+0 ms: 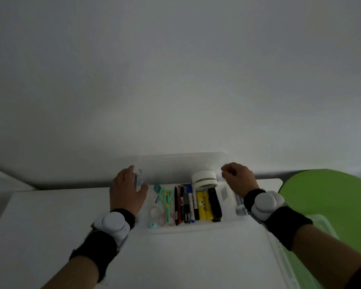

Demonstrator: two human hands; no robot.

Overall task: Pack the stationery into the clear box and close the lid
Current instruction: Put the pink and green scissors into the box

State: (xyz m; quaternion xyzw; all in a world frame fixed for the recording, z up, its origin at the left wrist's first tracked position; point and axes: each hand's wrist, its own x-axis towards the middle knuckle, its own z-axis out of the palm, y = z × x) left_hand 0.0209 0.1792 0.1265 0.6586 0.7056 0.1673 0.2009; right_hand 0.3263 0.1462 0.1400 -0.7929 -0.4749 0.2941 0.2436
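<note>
White table (pixel 50 215), and the left hand (pixel 126 190) is at the far edge, fingers and thumb curled round the left end of the raised lid (pixel 181 163). The clear box (pixel 196 228) sits open between both hands at that far edge: green scissors (pixel 167 202), pens (pixel 184 203), tape rolls (pixel 203 178) and black stapler (pixel 215 205) are inside. The right hand (pixel 238 180) has curled fingertips pinching the lid's right end. A green seat (pixel 321 195) stands beyond the table's right edge.

- Bare white desk (pixel 175 263) lies open before the clear plastic box (pixel 196 229).
- Raised clear lid (pixel 181 165) blocks the far side.
- Bright green curved panel (pixel 321 195) crowds the right.
</note>
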